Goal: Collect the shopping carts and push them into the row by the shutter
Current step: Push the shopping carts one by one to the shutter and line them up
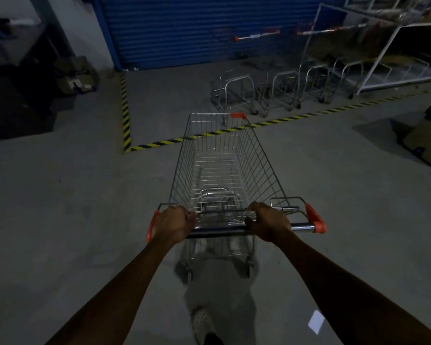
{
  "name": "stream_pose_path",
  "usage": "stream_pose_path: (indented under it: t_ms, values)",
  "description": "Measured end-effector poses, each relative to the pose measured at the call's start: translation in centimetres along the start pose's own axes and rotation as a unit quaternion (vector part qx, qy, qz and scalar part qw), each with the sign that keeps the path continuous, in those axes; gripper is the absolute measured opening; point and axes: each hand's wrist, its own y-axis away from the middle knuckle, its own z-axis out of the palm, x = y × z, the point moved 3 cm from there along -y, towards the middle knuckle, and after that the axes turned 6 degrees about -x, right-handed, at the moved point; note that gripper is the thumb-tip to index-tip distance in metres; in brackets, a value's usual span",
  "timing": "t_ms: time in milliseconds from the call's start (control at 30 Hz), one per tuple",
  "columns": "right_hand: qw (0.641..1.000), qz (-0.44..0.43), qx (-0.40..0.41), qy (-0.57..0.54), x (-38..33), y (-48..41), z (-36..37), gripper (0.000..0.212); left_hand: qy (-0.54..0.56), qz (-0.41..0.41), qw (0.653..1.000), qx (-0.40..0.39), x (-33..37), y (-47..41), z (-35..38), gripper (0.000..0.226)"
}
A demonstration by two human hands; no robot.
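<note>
The dim grey concrete floor spreads under and all around both grips. Far ahead of them stands the closed blue ribbed metal roller shutter. Ahead and to the right of the right grip is a white metal shelving frame. A row of silver shopping carts stands in front of the shutter, well ahead of the grips and somewhat to the right. It sits beyond a strip of yellow-and-black hazard tape stuck to the floor.

The silver wire shopping cart with orange plastic corner caps stretches straight forward from the grips. Its far end is seen against the tape line, well apart from the row. Its dark handle bar runs between the two grips. The left grip is wrapped round the bar's left end, just beside the orange cap. The right grip is curled round the bar inward of the right cap, with bare chrome showing between.
</note>
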Motion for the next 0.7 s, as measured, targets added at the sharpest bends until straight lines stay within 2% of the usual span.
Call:
stream_pose_path:
  t_ms: [133,333,500,700]
  values:
    - [1.000,-0.007,0.014,0.008,-0.2,-6.9,-2.4,0.035,-0.010,-0.010,1.000,-0.021,-1.1,-7.6,-1.7,0.045]
    - [0.998,-0.016,0.057,-0.003,-0.2,-15.5,-6.0,0.037,-0.034,0.006,0.999,0.035,-1.7,-16.6,-3.9,0.046]
    - [0.999,-0.003,0.037,0.004,0.0,-24.0,-9.4,0.043,-0.020,0.005,0.999,0.042,-2.1,-25.3,-5.5,0.053]
    - [0.999,-0.009,0.035,0.011,1.0,-36.2,-14.5,0.038,-0.020,-0.005,0.999,0.032,-1.9,-37.6,-8.4,0.041]
